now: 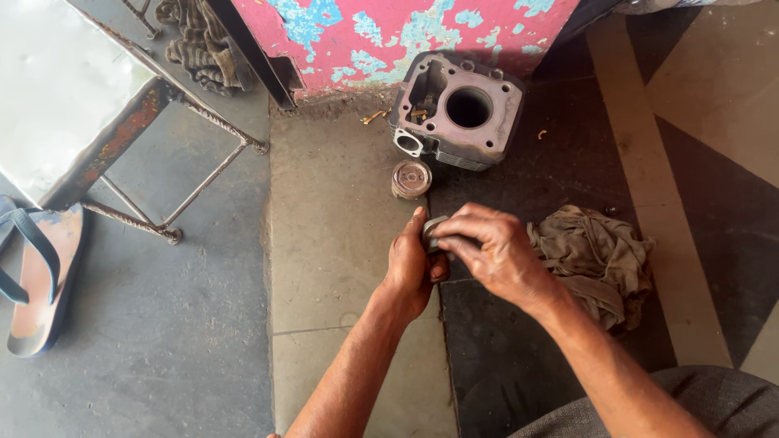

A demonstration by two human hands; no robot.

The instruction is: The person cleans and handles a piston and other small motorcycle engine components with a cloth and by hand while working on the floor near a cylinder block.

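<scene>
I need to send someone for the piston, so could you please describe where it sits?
Find the pink and blue flaking wall; the grey engine cylinder block lies at its foot. The piston stands on the floor just in front: a small round metal cup, unlike the crumpled rag.

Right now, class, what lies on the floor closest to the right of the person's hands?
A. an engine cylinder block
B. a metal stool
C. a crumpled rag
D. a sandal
C: the crumpled rag lies on the floor just right of the right hand, while the cylinder block sits farther up by the wall.
</scene>
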